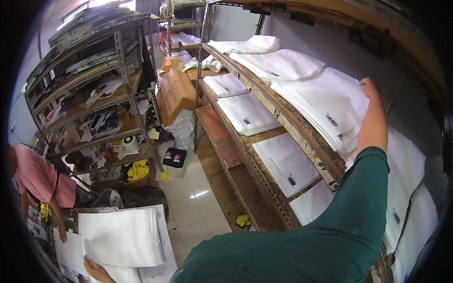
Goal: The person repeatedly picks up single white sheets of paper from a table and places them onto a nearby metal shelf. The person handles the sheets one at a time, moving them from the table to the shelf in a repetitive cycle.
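At the right, my right arm in a green sleeve reaches over the upper shelf. My right hand (371, 88) is closed at the far corner of a stack of white printed sheets (325, 101), its fingers curled over the edge. Down at the lower left, my left hand (97, 270) is closed on the edge of a thin white sheet (90, 251), which curls up beside the fingers. A thick pile of blank white sheets (120, 236) lies on the table right beside it. Much of my left forearm is out of view.
Another person in a pink shirt (45, 174) stands at the left, one hand on white sheets. More stacks (247, 113) lie on the lower shelf. A metal rack (122, 70), a cardboard box (175, 94) and yellow cloths (138, 170) stand beyond the tiled floor (191, 207).
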A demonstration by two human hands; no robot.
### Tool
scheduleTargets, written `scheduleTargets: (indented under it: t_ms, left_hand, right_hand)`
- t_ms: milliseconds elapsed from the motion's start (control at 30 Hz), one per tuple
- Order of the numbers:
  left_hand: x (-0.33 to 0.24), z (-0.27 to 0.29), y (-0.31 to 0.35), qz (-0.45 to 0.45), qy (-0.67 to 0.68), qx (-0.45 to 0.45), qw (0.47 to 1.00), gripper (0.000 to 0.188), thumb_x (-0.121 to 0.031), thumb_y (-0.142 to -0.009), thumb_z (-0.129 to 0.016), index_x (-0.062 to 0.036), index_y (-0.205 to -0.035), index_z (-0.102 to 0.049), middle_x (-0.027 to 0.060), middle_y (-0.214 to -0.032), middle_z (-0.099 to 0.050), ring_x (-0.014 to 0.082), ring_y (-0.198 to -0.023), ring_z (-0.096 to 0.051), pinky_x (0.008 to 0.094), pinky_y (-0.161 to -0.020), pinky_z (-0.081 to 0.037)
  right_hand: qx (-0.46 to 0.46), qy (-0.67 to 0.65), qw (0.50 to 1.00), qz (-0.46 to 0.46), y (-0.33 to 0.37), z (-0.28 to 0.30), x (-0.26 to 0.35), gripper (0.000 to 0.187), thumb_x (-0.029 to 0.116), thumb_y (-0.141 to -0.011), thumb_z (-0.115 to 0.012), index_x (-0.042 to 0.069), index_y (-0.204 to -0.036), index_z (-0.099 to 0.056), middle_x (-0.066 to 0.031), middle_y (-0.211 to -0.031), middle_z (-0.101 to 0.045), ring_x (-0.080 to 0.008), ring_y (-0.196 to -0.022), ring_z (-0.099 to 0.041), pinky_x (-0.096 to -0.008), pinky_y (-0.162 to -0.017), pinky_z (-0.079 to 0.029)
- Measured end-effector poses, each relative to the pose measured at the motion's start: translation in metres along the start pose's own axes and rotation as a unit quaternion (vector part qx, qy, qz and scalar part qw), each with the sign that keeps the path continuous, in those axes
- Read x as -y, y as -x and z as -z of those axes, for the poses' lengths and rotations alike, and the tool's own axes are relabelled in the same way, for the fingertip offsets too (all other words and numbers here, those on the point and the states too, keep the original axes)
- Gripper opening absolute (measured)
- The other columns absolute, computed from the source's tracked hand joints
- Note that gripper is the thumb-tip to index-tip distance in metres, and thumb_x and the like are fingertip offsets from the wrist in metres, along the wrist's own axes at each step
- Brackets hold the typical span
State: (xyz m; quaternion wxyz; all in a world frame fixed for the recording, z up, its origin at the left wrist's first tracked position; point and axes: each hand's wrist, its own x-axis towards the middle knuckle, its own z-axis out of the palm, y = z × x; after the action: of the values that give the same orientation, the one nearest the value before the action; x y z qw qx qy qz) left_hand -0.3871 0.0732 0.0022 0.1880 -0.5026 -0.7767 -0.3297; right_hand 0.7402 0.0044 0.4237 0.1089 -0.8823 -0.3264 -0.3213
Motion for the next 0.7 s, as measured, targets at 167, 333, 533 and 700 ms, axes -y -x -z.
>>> scheduleTargets:
  t_ms: [167, 333, 533, 700]
  left_hand:
    - [-0.072, 0.025, -0.022, 0.025, 0.184, -0.018, 0.982, 0.033, -0.008, -0.085, -0.038, -0.0006, -0.115, -0.052, 0.0159, -0.097, -0.056, 0.0241, -0.088, -0.055, 0.0327, -0.080, -0.043]
    - [-0.137, 0.039, -0.033, 0.083, 0.314, 0.024, 0.945, 0.030, -0.006, -0.084, -0.043, -0.0014, -0.113, -0.050, 0.0097, -0.095, -0.052, 0.0192, -0.083, -0.050, 0.0299, -0.075, -0.041]
    - [-0.192, 0.051, -0.051, 0.017, 0.417, 0.186, 0.890, 0.029, -0.008, -0.084, -0.049, 0.0006, -0.112, -0.053, 0.0059, -0.099, -0.053, 0.0137, -0.085, -0.049, 0.0262, -0.076, -0.040]
    - [-0.250, 0.048, -0.074, 0.067, 0.571, 0.213, 0.790, 0.040, -0.007, -0.081, -0.052, 0.0022, -0.120, -0.050, 0.0074, -0.112, -0.054, 0.0120, -0.093, -0.051, 0.0234, -0.081, -0.040]
  right_hand:
    - [0.021, -0.037, 0.999, -0.014, -0.004, -0.001, -0.007, 0.031, -0.006, -0.075, -0.044, 0.012, -0.093, -0.060, -0.0108, -0.106, -0.059, -0.0272, -0.105, -0.053, -0.0334, -0.091, -0.040]
    - [0.017, 0.097, 0.995, -0.029, 0.006, 0.018, 0.002, 0.036, -0.005, -0.076, -0.043, 0.017, -0.098, -0.061, -0.0075, -0.110, -0.058, -0.0258, -0.107, -0.052, -0.0343, -0.094, -0.038]
    - [0.053, 0.139, 0.988, -0.034, 0.003, 0.049, 0.067, 0.033, 0.005, -0.076, -0.050, 0.021, -0.103, -0.059, -0.0038, -0.120, -0.053, -0.0245, -0.113, -0.048, -0.0379, -0.097, -0.035]
    - [0.006, -0.124, 0.975, 0.183, -0.062, 0.038, 0.197, 0.045, -0.004, -0.069, -0.045, 0.006, -0.112, -0.055, -0.0127, -0.116, -0.055, -0.0244, -0.111, -0.051, -0.0344, -0.095, -0.039]
